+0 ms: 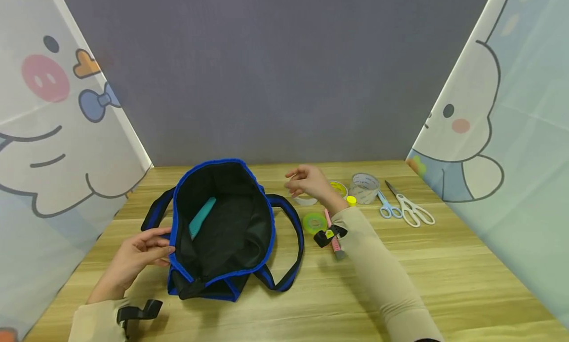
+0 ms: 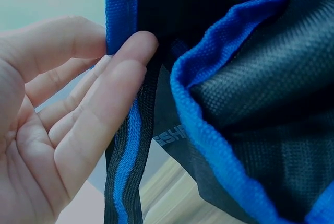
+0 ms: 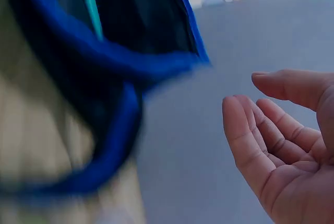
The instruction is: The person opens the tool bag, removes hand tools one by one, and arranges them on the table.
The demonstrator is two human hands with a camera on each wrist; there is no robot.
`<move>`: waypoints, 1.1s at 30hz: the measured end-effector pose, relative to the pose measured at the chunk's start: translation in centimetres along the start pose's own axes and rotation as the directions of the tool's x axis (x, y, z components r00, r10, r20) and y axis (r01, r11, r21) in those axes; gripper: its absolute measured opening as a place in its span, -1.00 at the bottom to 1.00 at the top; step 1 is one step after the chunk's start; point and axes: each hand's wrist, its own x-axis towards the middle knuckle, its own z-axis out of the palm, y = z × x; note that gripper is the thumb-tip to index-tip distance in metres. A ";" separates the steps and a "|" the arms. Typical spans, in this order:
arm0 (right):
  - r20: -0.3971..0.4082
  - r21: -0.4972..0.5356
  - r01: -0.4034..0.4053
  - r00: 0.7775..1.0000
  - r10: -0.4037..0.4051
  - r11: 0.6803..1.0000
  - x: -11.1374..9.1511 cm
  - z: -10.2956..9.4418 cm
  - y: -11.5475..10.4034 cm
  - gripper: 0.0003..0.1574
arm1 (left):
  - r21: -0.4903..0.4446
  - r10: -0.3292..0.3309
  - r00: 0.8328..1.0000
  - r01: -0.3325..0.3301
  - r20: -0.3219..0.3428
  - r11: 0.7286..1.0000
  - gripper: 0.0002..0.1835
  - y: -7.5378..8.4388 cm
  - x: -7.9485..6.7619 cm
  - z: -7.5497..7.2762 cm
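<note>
A black tote bag (image 1: 235,238) with blue trim stands wide open at the left of the table. My left hand (image 1: 140,253) pinches its rim on the left side; in the left wrist view, thumb and fingers of that hand (image 2: 78,109) meet at the blue edge, beside a striped strap (image 2: 128,166). Inside the bag lies a long teal object (image 1: 202,217). To the right of the bag, my right hand (image 1: 308,184) hovers with loosely bent fingers and nothing in them. The right wrist view shows thumb and fingers of this hand (image 3: 287,145) apart.
Under and around the right forearm lie a white tape roll (image 1: 305,201), a green tape roll (image 1: 313,223), a pink cutter (image 1: 335,246) and a yellow cap (image 1: 351,200). Further right are a clear tape roll (image 1: 365,190), blue-handled scissors (image 1: 388,209) and white-handled scissors (image 1: 414,211).
</note>
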 end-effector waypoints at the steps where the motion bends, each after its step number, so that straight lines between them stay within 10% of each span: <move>1: 0.022 0.016 -0.016 1.000 0.016 1.000 0.4 1.2 -0.1 -0.65 | 0.003 -0.007 1.000 0.007 -0.004 1.000 -0.43 0.0 0.0 0.0; 16: 0.284 0.131 -0.249 0.937 0.205 0.960 4.5 14.5 -0.1 -0.88 | 0.012 -0.008 1.000 0.009 -0.012 1.000 -0.45 0.1 0.1 -0.1; 33: 0.321 -0.049 -0.323 0.891 0.321 0.945 5.9 21.8 1.5 -0.71 | 0.031 -0.010 1.000 0.011 -0.012 0.999 -0.49 0.1 0.0 0.1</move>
